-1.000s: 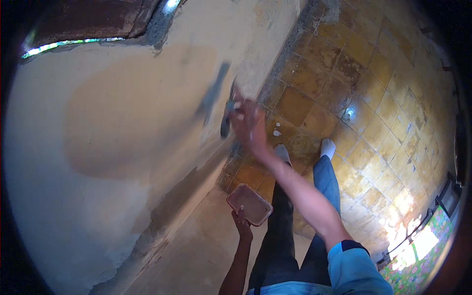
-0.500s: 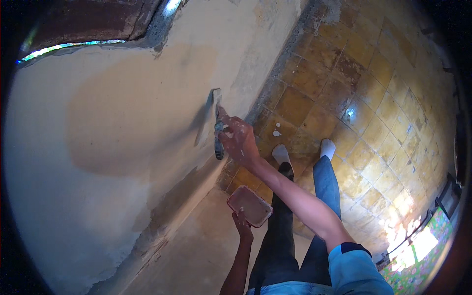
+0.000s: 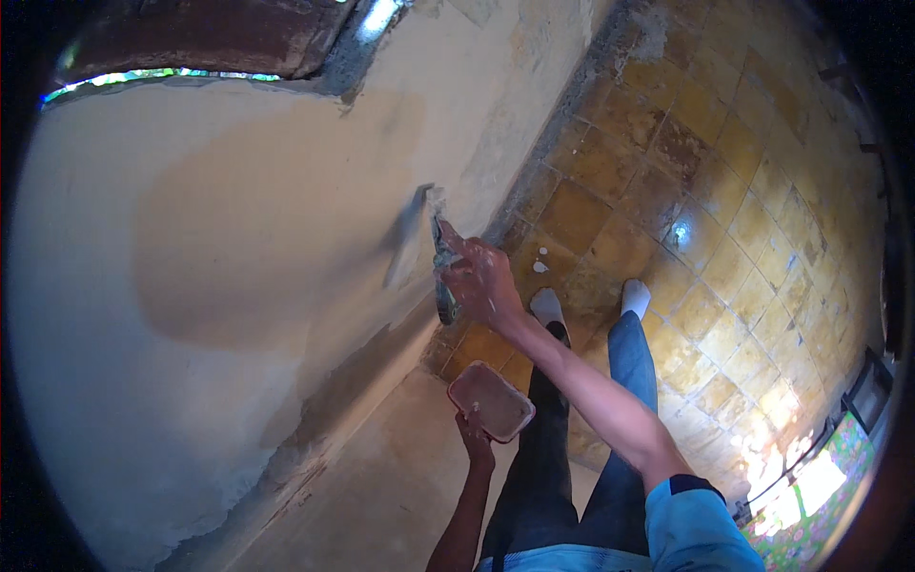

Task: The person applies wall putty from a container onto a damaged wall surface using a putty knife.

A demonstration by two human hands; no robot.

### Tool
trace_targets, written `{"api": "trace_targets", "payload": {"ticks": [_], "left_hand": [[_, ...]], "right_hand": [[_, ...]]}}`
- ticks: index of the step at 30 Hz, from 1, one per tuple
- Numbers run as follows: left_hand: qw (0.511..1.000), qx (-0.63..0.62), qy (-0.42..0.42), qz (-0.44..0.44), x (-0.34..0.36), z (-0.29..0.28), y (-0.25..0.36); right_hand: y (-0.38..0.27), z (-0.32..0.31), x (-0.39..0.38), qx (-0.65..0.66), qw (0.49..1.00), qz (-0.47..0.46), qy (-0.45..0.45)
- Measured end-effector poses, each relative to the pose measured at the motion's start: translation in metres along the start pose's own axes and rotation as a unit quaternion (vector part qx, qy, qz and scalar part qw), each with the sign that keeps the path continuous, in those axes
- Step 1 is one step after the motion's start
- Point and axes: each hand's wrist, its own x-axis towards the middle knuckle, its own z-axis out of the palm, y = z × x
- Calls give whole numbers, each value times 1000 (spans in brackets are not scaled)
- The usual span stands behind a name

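Note:
My right hand (image 3: 484, 283) is closed around the handle of a putty knife (image 3: 436, 203), its fingers dotted with pale smears. The blade points up and away along the wall (image 3: 257, 210) and appears to touch it, with a dark shadow just to the left. Whether the whole blade edge meets the plaster I cannot tell. Lower down, my left hand (image 3: 475, 438) grips a shallow rectangular tub (image 3: 496, 402) with a reddish rim. Greyish-pink paste lies inside the tub. A broad, darker tan patch spreads over the pale wall.
Worn yellow-brown tiles (image 3: 658, 229) cover the floor, with white spatters near my feet in white socks. A brown panel (image 3: 191, 38) with a bright gap beneath is at the upper left. Rough plaster edges the wall's base. Floral cloth (image 3: 820, 505) shows at lower right.
My right hand and the putty knife have shifted slightly right and down in the picture. The tub in my left hand has moved a little to the right. The view has shifted slightly.

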Motion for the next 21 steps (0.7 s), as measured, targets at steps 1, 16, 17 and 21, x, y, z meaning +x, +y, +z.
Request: {"api": "trace_targets", "payload": {"ticks": [1, 16, 17, 21], "left_hand": [[1000, 3, -12, 0, 0, 2, 0], [999, 20, -30, -21, 11, -13, 3], [999, 5, -22, -24, 14, -17, 3], [1000, -4, -29, 1, 18, -25, -3]], "right_hand": [[-16, -8, 5, -3, 1000, -3, 2], [-112, 25, 30, 15, 990, -67, 122], [-112, 31, 19, 29, 993, -52, 105], [-103, 25, 10, 30, 992, -65, 107]]}}
